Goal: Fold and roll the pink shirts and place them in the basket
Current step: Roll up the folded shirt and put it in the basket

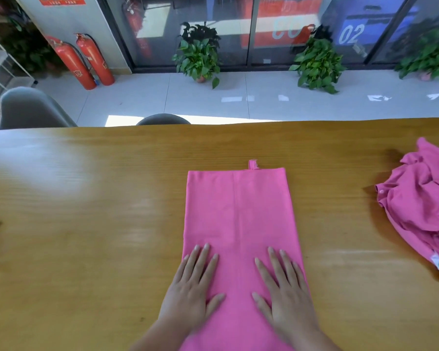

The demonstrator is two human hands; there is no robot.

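Note:
A pink shirt lies folded into a long narrow strip on the wooden table, running away from me, with a small tab sticking out at its far edge. My left hand presses flat on the strip's near left part, fingers straight. My right hand lies flat on its near right part, fingers spread. A second pink shirt sits crumpled at the table's right edge, with a white label showing. No basket is in view.
Beyond the table's far edge stand a grey chair and a dark chair back. On the tiled floor are two red fire extinguishers and potted plants by a glass wall.

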